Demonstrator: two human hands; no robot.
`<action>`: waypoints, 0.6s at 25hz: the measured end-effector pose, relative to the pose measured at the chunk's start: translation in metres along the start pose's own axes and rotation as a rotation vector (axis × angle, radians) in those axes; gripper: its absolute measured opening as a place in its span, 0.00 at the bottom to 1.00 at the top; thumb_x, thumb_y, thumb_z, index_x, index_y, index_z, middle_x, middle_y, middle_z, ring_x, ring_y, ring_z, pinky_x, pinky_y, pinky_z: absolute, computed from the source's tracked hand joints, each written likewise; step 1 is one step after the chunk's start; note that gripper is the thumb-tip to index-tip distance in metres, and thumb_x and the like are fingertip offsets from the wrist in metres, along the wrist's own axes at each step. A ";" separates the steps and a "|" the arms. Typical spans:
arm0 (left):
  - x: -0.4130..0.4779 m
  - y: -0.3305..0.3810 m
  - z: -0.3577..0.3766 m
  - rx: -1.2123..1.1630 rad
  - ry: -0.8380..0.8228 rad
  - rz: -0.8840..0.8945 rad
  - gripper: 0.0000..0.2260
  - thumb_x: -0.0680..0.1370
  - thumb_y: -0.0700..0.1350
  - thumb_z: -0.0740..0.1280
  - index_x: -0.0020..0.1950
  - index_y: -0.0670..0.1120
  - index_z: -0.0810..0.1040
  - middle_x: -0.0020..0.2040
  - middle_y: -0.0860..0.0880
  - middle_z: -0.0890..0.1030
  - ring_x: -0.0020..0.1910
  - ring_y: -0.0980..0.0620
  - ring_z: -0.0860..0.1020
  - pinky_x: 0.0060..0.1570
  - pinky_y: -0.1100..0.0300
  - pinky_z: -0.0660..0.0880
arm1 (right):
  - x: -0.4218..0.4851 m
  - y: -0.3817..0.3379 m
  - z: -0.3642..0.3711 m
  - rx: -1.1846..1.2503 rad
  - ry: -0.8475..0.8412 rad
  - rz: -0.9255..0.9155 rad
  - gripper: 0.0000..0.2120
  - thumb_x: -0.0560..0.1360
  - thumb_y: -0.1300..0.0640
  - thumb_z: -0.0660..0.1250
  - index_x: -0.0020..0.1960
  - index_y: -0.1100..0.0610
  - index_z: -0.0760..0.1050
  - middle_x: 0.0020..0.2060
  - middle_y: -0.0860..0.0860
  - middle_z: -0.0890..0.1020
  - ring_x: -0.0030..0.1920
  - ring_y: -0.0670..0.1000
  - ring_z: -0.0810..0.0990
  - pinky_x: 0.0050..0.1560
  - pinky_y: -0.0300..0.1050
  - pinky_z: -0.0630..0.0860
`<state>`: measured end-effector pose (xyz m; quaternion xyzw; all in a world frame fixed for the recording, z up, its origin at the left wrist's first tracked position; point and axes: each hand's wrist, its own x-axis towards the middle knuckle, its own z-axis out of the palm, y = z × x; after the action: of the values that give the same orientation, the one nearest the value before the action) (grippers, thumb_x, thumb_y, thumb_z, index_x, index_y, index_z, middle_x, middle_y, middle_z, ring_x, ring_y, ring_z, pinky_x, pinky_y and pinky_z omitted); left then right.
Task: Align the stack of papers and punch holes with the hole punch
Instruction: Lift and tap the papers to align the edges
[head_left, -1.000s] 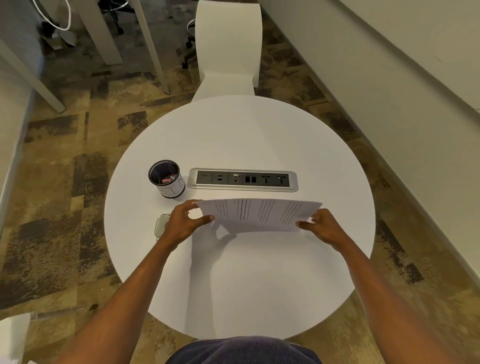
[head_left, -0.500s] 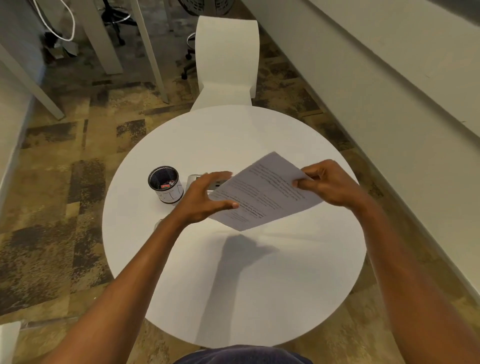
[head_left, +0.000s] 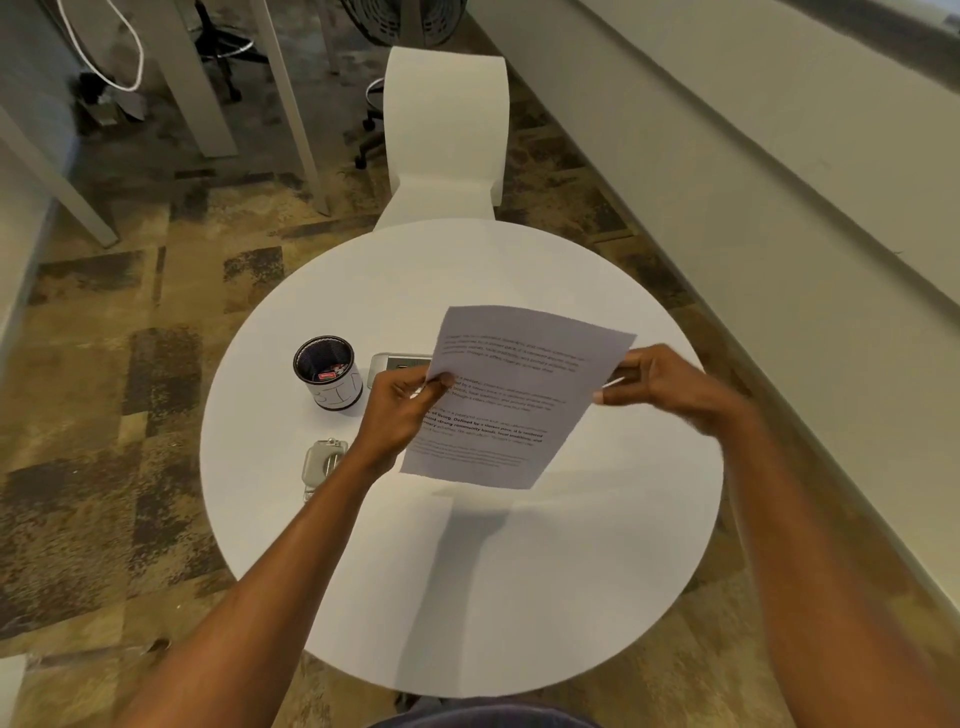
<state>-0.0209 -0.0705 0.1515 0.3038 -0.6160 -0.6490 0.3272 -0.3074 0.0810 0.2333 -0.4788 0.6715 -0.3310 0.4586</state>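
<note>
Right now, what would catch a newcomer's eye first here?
The printed papers, held up over the round white table by the left hand and right hand at opposite edges. Left of them stand a black cup and the grey hole punch.

Soft, even indoor light falls from above and slightly ahead, leaving the round white table (head_left: 467, 597) bright but free of glare, with a diffuse grey shadow of the papers (head_left: 511, 395) stretching toward the viewer. The wide lens bows the wall and floor lines at the frame's edges. The right hand (head_left: 660, 382) looks slightly smeared, probably motion blur, and the printed text is mostly unreadable.
</note>
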 end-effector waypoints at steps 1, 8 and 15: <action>0.000 -0.003 -0.001 -0.030 0.014 -0.005 0.11 0.76 0.49 0.70 0.55 0.47 0.84 0.51 0.48 0.86 0.49 0.49 0.84 0.46 0.57 0.80 | 0.002 0.012 0.016 0.049 0.002 0.016 0.16 0.70 0.58 0.75 0.57 0.52 0.82 0.52 0.49 0.86 0.54 0.51 0.83 0.58 0.52 0.78; 0.000 -0.018 -0.018 0.186 0.044 -0.025 0.10 0.72 0.53 0.73 0.52 0.53 0.85 0.51 0.54 0.86 0.54 0.52 0.82 0.58 0.51 0.76 | 0.020 0.041 0.078 0.105 0.238 0.002 0.14 0.72 0.61 0.73 0.57 0.58 0.81 0.54 0.52 0.85 0.51 0.52 0.84 0.52 0.48 0.82; 0.001 -0.016 -0.016 0.214 0.028 0.017 0.06 0.72 0.50 0.73 0.48 0.57 0.85 0.49 0.59 0.86 0.51 0.57 0.83 0.52 0.63 0.76 | 0.020 0.040 0.058 0.014 0.309 -0.071 0.15 0.73 0.62 0.72 0.58 0.56 0.80 0.55 0.49 0.83 0.48 0.48 0.83 0.44 0.38 0.81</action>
<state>-0.0098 -0.0807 0.1341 0.3408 -0.6798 -0.5723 0.3068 -0.2694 0.0746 0.1709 -0.4423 0.7143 -0.4215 0.3411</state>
